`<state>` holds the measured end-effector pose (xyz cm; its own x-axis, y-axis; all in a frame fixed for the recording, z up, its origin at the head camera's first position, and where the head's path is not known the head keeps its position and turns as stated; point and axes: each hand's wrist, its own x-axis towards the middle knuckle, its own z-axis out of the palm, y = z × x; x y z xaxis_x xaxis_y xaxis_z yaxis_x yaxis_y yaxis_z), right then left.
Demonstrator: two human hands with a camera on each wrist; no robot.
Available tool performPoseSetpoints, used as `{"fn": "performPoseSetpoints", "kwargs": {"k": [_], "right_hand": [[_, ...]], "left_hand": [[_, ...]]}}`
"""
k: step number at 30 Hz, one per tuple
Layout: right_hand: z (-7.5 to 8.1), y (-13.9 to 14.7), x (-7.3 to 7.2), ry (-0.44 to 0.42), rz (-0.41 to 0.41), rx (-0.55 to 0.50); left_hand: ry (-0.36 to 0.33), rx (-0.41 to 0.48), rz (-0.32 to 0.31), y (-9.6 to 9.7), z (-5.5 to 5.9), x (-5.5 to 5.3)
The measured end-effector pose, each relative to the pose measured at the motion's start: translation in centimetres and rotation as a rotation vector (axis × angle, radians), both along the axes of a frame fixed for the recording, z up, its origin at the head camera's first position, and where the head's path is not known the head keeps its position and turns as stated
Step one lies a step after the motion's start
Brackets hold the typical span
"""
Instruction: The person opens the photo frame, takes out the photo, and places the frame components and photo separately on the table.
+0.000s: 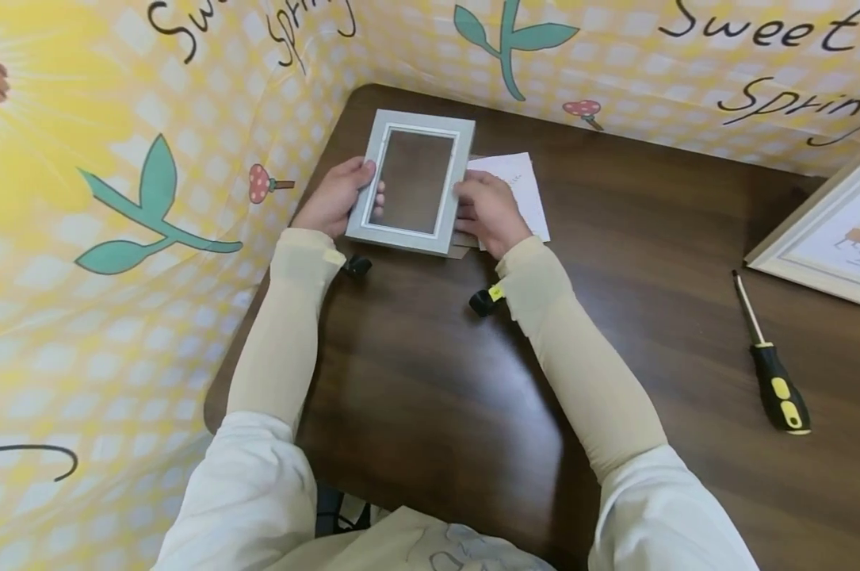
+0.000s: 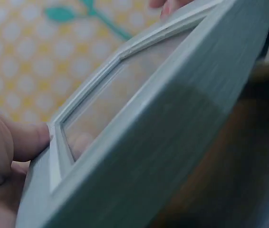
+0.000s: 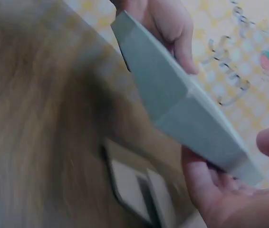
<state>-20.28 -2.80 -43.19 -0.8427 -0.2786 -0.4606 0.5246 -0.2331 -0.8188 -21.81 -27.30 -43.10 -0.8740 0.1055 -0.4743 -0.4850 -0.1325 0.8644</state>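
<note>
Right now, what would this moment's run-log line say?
left hand: grips left side of gray frame; right hand: holds right side; table: shows through frame; white paper: by right hand; screwdriver: on table

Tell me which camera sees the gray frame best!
The head view: all four sides of the gray frame show. Left wrist view: close, but cut off. Right wrist view: mainly its outer edges.

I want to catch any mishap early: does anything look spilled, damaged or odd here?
No spill or damage shows. The one odd thing is the grey frame: no picture fills it, and the table shows through. A white card lies on the table, partly hidden by the right hand.
</note>
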Motion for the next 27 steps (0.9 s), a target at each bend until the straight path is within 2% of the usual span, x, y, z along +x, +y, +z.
{"fn": "performPoseSetpoints", "kwargs": {"k": [4, 9, 11, 13, 17, 21, 23, 26, 27], "right_hand": [[-0.3, -1.8, -0.3, 0.052, 0.108, 0.211], [-0.1, -3.3, -0.8, 0.190, 0.251, 0.599], [0.1, -3.7, -1.0, 0.228, 0.295, 0.718], [0.2, -3.9, -1.2, 0.252, 0.328, 0.802], [0.1, -3.8, -1.5, 0.253, 0.341, 0.854], [-0.2, -3.7, -1.8, 0.235, 0.332, 0.852], [-0.3, -3.7, -1.8, 0.235, 0.330, 0.837], [-0.5, -3.5, -1.9, 0.235, 0.319, 0.809], [-0.5, -3.4, -1.9, 0.232, 0.313, 0.794]], "left_hand": [[-0.016, -0.116, 0.016, -1.6, -0.6, -0.8], [-0.003, -0.355, -0.036, -1.5, 0.0, -1.2], [-0.007, -0.389, -0.038, -1.3, 0.3, -1.1], [-0.014, -0.376, -0.014, -1.0, 0.5, -1.2], [-0.038, -0.304, 0.051, -0.5, 0.5, -1.3], [-0.053, -0.309, 0.055, -0.2, 0.4, -1.3], [-0.035, -0.373, 0.032, 0.0, 0.3, -1.3], [0.001, -0.565, -0.046, 0.1, 0.3, -1.3], [0.003, -0.596, -0.058, 0.2, 0.4, -1.3]]}}
